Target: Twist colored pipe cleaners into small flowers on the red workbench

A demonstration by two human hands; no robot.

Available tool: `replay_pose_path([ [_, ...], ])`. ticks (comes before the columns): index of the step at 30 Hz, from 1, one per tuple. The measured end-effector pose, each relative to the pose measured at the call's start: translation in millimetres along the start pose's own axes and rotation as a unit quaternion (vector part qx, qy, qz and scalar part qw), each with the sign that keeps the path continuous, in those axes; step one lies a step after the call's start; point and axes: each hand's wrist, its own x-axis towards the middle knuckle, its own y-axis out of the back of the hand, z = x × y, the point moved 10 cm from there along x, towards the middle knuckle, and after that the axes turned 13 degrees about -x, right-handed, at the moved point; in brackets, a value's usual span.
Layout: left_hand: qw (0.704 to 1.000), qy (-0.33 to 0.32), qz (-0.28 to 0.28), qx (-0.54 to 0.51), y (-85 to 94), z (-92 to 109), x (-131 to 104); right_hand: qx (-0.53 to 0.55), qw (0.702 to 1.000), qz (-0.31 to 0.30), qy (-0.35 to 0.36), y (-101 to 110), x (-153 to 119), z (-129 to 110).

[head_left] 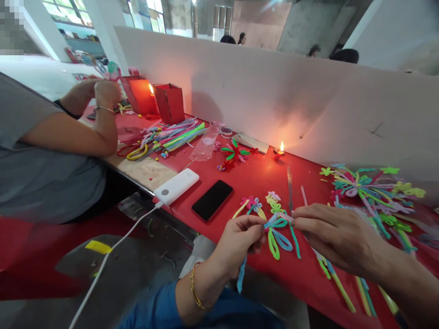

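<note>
Near the front of the red table, my left hand (244, 235) is closed, pinching the centre of a pipe-cleaner flower (281, 241) with looped green, teal and blue petals. A blue fuzzy stem (242, 276) hangs below that hand. My right hand (329, 230) is closed too, its thumb and fingertips on a thin pale pink strip (285, 217) that meets the flower's middle. I cannot make out what the strip is made of. Just behind the flower lie smaller pipe-cleaner blossoms (252, 203), partly covered by my left hand.
A lit candle (279, 151) burns near the white partition (240, 87). A phone (212, 200) and a cabled white power bank (176, 186) lie left of my hands. Pipe-cleaner flowers (370, 187) pile up at right. A co-worker's arm (82, 132), another candle (152, 91) and bundled pipe cleaners (181, 137) are left.
</note>
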Motion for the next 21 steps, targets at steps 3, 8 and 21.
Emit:
replay_pose_path([
  [3, 1.000, 0.004, -0.004, -0.010, -0.2, 0.0, 0.3, 0.021, 1.000, -0.009, -0.021, -2.0, -1.4, 8.0],
  [8, 0.999, 0.009, -0.017, -0.029, -0.4, -1.2, 1.5, 0.094, 0.988, 0.031, -0.115, 4.5, -9.1, 26.6],
  [21, 0.997, 0.020, -0.038, -0.061, -3.7, -3.2, 1.2, 0.142, 0.962, 0.071, -0.221, -7.3, -12.0, 40.3],
])
